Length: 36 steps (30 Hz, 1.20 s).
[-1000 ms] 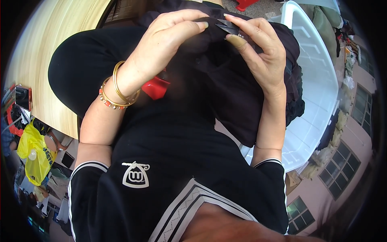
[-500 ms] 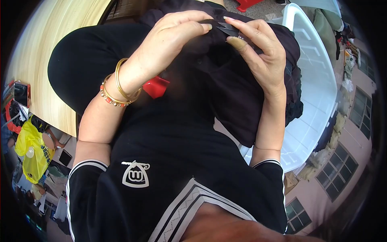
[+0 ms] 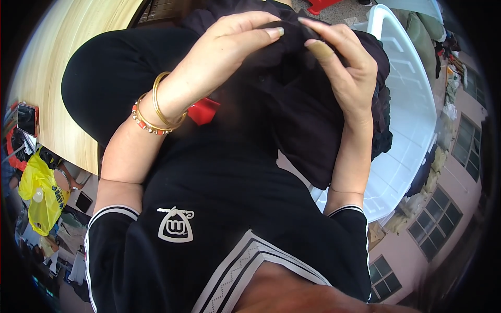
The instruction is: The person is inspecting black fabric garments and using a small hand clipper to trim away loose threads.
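Both my hands are raised in front of my chest and pinch the top edge of a black garment (image 3: 305, 125). My left hand (image 3: 229, 49), with gold and beaded bangles on its wrist, grips the fabric from the left, fingertips pointing right. My right hand (image 3: 342, 65) grips the same edge from the right, with a plaster on one finger. The fingertips of the two hands almost meet. The cloth hangs down between my forearms over my black shirt. A small red piece (image 3: 203, 110) shows under my left wrist; I cannot tell what it is.
A large white plastic tub (image 3: 415, 109) lies to the right, with dark clothing at its edge. A light wooden tabletop (image 3: 57, 68) is at the left, with a phone (image 3: 26, 119) and a yellow bag (image 3: 39, 198) beyond its edge. Buildings with windows show at the lower right.
My hands have stayed on the black garment. My left fingers have slid a little to the right along the fabric's edge, closer to my right hand.
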Motion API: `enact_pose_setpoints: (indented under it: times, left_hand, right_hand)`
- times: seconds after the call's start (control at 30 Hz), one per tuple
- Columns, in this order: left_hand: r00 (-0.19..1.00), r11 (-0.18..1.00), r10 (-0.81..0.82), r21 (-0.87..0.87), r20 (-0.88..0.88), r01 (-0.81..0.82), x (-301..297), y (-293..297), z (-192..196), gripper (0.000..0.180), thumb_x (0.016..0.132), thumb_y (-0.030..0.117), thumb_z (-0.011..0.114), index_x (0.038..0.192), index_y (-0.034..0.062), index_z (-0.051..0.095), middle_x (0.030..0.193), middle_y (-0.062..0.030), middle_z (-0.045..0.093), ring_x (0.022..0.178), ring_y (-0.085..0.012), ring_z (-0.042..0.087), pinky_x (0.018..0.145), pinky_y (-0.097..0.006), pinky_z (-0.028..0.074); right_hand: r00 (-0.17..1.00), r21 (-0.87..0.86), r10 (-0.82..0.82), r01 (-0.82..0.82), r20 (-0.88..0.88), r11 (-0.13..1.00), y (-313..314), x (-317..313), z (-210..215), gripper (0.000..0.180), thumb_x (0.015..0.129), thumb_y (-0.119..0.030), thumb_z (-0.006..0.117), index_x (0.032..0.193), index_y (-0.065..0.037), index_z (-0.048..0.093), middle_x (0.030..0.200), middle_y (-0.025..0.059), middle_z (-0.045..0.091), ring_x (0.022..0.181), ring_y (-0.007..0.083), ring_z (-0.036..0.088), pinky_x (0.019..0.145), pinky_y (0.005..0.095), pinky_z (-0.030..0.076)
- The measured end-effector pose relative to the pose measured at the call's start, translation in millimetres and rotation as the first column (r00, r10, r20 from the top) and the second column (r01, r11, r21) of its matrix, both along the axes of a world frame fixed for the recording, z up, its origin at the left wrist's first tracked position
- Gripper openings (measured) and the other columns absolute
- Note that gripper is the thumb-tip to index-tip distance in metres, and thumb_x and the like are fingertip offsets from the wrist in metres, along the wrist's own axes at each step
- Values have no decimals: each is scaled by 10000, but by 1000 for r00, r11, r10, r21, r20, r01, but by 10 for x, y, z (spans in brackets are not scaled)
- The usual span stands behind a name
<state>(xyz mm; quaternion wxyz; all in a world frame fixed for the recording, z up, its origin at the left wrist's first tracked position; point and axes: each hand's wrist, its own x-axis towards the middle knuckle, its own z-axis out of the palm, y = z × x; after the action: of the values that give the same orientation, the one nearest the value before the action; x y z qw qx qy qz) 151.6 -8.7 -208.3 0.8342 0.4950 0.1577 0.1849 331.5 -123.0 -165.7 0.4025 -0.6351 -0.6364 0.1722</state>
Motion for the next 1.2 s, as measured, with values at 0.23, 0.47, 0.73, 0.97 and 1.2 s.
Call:
enact_pose_setpoints:
  times: [0.23,0.47,0.73,0.97,1.2]
  left_hand:
    - [1000,992,24,127,19,-26,57,-78,-51,259,928,29,556,1179,-20,599,1075,-28,638,1015,-81,589,932,-219,444]
    - [986,1000,15,-24,-166,-20,-18,-1,-190,233,913,69,597,1141,36,630,1033,16,653,919,-24,589,799,-162,438]
    - [990,991,30,-127,-137,-48,30,-15,-145,181,943,109,577,1115,59,601,963,33,651,790,-9,573,680,-138,427]
    - [973,964,38,-249,-230,-96,98,-18,-211,138,951,115,563,1079,81,602,916,31,645,710,-28,582,613,-164,449]
    - [970,968,69,-219,-232,-121,63,-3,-225,141,952,122,561,1086,91,595,921,31,642,717,-35,592,595,-169,466]
  right_hand:
    - [974,-185,-135,101,-180,977,-35,1,-97,162,824,-71,724,949,11,662,764,-53,592,657,4,488,595,168,409]
    - [827,-178,-332,281,-454,943,34,35,-16,95,897,-106,669,836,-52,621,706,-99,523,608,-12,419,542,166,307]
    - [278,259,247,6,-928,966,122,231,-447,95,912,-91,640,938,-1,654,794,-50,602,697,10,513,631,160,398]
    - [909,-454,-214,31,-358,890,-43,103,47,101,804,-55,740,867,4,688,668,-76,553,577,-2,433,516,173,328]
    - [997,-455,79,-82,-26,887,-57,3,-219,150,784,-111,738,914,-35,724,746,-28,645,623,24,460,545,200,372]
